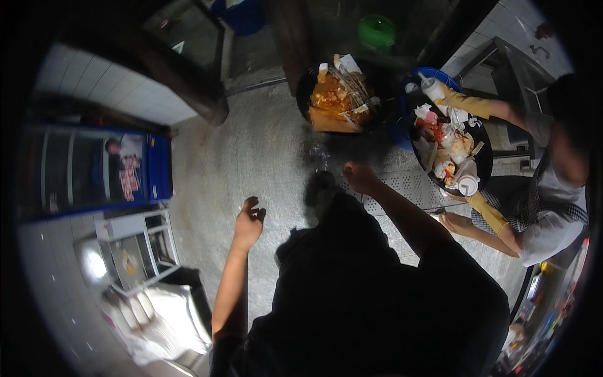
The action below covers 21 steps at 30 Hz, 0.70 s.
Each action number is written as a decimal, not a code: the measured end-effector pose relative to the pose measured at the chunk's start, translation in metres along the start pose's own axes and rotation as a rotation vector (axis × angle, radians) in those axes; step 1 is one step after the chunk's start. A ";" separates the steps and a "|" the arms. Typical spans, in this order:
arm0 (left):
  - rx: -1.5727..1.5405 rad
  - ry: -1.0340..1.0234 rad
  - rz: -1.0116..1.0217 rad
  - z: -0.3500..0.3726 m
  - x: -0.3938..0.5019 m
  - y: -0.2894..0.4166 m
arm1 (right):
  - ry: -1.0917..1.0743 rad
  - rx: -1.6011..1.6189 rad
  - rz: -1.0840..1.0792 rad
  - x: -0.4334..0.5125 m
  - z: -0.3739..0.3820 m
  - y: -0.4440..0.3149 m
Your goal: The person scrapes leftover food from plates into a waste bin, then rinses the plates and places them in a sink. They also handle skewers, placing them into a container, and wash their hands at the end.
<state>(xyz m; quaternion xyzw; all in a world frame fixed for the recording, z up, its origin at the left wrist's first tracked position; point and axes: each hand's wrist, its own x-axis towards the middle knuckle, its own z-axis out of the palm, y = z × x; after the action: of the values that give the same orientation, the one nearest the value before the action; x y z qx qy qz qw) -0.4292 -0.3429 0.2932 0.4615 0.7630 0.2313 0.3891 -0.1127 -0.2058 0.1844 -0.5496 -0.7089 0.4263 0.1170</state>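
Note:
My left hand [249, 225] hangs over the grey floor with its fingers loosely bent and apart, and it holds nothing. On the other side, my right hand [360, 178] is curled into a loose fist, with nothing visible in it. Just beyond that fist stands a dark round bin [304, 101] filled with food waste [334, 96]. Wooden skewers [353, 87], paper and a flat brown piece lie on top of the waste. A blurred, translucent patch [320, 153] shows near my foot; I cannot tell what it is.
At right a person in yellow gloves [464, 101] holds a black round tray [485, 151] of cups and scraps by a blue bin [431, 71]. A perforated floor grate [395, 191] runs below. A blue-framed glass-front fridge [160, 165] and a white-framed cabinet [153, 245] stand left.

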 end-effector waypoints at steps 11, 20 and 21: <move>0.222 -0.409 0.009 0.041 0.312 -0.002 | 0.162 -0.127 0.445 0.179 0.029 0.111; 0.355 -0.668 -0.011 0.053 0.440 0.001 | 0.299 1.454 1.369 0.258 0.136 0.085; 0.372 -0.684 -0.009 0.048 0.447 -0.004 | 0.360 1.441 1.384 0.267 0.143 0.078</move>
<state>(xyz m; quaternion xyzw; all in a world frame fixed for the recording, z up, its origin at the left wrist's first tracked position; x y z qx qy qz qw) -0.5137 0.0499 0.0923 0.5714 0.6202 -0.0799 0.5315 -0.2485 -0.0366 -0.0404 -0.6941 0.2191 0.6373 0.2532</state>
